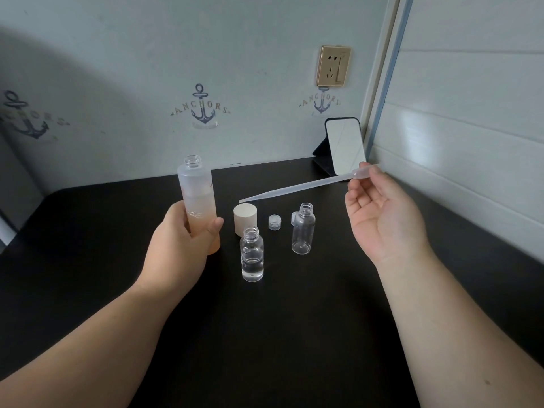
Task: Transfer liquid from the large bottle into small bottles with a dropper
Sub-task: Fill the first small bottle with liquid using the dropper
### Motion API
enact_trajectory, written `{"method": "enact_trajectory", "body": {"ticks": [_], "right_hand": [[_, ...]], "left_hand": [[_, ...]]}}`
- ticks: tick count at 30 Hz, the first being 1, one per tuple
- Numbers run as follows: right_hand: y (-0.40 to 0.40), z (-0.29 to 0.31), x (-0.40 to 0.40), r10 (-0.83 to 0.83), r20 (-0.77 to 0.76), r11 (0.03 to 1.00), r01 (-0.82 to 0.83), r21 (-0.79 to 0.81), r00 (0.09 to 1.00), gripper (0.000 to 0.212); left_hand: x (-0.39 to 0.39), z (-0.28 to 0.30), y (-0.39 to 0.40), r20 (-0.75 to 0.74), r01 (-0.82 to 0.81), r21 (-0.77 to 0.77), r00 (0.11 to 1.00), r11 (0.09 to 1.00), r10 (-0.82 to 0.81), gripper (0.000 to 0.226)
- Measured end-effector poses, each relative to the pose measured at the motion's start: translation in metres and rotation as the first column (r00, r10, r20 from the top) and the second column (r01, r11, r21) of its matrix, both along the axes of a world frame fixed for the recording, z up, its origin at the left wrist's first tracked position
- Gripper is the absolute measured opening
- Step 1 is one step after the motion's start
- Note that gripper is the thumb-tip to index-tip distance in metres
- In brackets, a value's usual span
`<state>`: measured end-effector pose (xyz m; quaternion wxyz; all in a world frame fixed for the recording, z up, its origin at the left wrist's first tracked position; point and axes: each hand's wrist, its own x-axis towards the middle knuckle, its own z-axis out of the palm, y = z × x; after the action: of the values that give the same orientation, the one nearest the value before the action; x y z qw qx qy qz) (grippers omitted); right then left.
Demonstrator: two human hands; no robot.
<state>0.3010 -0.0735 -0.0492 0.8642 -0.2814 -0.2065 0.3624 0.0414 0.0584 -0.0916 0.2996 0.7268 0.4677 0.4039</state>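
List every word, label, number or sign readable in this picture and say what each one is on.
"ANCHORS" on the middle navy anchor print of the pale wall.
"ANCHORS" on the right anchor print under the gold wall socket, fainter.
Left anchor print: same motif, lettering too shadowed to read fully.
Tall frosted bottle with peach base, gripped by the left hand: faint white marking, unreadable.
Nothing else carries text.

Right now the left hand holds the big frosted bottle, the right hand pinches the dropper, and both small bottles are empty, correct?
Not quite. In the head view only the small bottle on the right looks empty; the nearer small bottle holds clear liquid. The rest stands: left hand holds the frosted bottle, right hand pinches the dropper.
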Motion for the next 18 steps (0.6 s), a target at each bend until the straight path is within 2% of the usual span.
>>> {"method": "enact_trajectory", "body": {"ticks": [4,9,15,18], "right_hand": [[-0.001,0.002,-0.001,0.003,-0.055,1.0,-0.001,0.031,0.998,0.011],[-0.004,0.005,-0.002,-0.028,-0.094,0.998,0.033,0.052,0.995,0.011],[-0.004,0.006,-0.003,-0.051,-0.07,0.998,0.054,0.04,0.996,0.013],[-0.004,0.005,-0.002,-0.074,-0.05,0.997,0.076,0.03,0.996,0.014]], "left_hand": [[-0.002,0.001,-0.003,0.042,0.031,0.001,0.999,1.0,-0.031,0.048],[-0.004,0.005,-0.011,0.01,0.098,0.045,0.995,0.994,-0.098,0.033],[-0.003,0.012,-0.02,-0.042,0.141,0.11,0.99,0.984,-0.137,0.051],[-0.003,0.012,-0.02,-0.05,0.151,0.142,0.988,0.978,-0.145,0.049]]}}
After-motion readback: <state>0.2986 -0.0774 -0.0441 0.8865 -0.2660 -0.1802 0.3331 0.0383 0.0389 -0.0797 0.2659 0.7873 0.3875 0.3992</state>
